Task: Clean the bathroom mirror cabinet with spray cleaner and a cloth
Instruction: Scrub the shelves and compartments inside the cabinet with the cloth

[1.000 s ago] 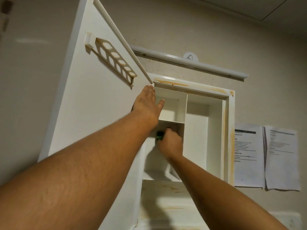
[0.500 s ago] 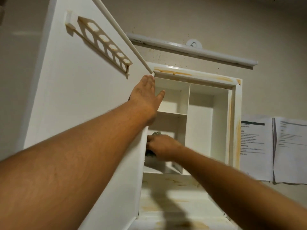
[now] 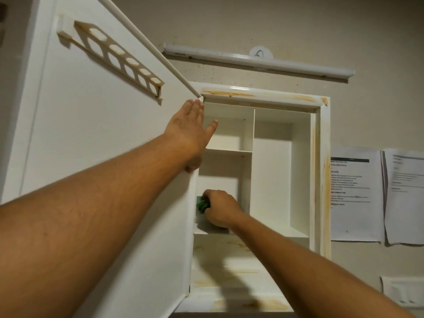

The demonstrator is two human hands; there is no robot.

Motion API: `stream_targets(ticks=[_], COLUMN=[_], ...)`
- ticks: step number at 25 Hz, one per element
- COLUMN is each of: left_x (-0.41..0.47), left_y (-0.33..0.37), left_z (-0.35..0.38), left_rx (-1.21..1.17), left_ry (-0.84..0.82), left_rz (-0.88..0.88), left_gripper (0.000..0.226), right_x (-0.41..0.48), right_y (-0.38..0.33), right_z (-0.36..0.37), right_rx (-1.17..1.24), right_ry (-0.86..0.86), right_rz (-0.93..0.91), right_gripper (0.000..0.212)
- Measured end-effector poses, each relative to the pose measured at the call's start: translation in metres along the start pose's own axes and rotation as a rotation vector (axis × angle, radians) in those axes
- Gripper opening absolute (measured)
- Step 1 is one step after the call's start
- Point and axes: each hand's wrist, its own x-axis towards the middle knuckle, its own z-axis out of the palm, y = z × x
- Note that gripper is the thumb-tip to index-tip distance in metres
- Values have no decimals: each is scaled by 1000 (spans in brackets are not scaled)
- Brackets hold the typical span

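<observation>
Right hand (image 3: 220, 208) lower now, fingers curled round one green cloth (image 3: 202, 204); left hand (image 3: 187, 131) flat on door (image 3: 91, 122), fingers straight.

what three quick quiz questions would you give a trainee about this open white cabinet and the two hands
1. Which compartment of the white wall cabinet is the right hand reaching into?
A. top left
B. left, just under the short shelf
C. tall right

2. True or false: the left hand grips the crumpled green cloth.

3. Fill in: the cream holed rack is fixed to the inner face of the open white ____.

Key
1. B
2. False: the right hand holds the cloth, and the left hand lies flat with straight fingers.
3. door
</observation>
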Motion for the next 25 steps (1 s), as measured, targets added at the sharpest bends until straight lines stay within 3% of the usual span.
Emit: stream_targets(ticks=[2, 4, 8, 10, 14, 16, 17, 21, 23, 25], left_x=[1, 0, -1, 0, 1, 2, 2, 2, 3, 2], left_y=[-1, -1, -1, -1, -1, -1, -2, -3, -2, -2], left_z=[0, -1, -2, -1, 1, 0, 1, 2, 2, 3], left_rx=[-4, -23, -27, -10, -12, -2, -6, -11, -24, -13], left_ry=[10, 10, 4, 14, 21, 33, 35, 48, 47, 33], left_rz=[-4, -2, -1, 3, 2, 0, 1, 5, 15, 4], left_gripper=[130, 130, 131, 132, 133, 133, 132, 130, 132, 133], right_x=[-6, -16, -12, -9, -6, -9, -11, -13, -15, -16], right_y=[-4, -2, 9, 7, -12, -10, -5, 12, 12, 7], right_z=[-6, -9, -25, -19, 6, 9, 7, -16, -14, -9], right_rx=[23, -214, -707, -683, -53, 80, 42, -562, -629, -548], right_ry=[-174, -236, -283, -246, -166, -154, -168, -182, -213, -219], right_rz=[-135, -219, -109, -52, -35, -50, -72, -93, -14, 74], right_gripper=[26, 15, 18, 16, 4, 11, 11, 15, 16, 14])
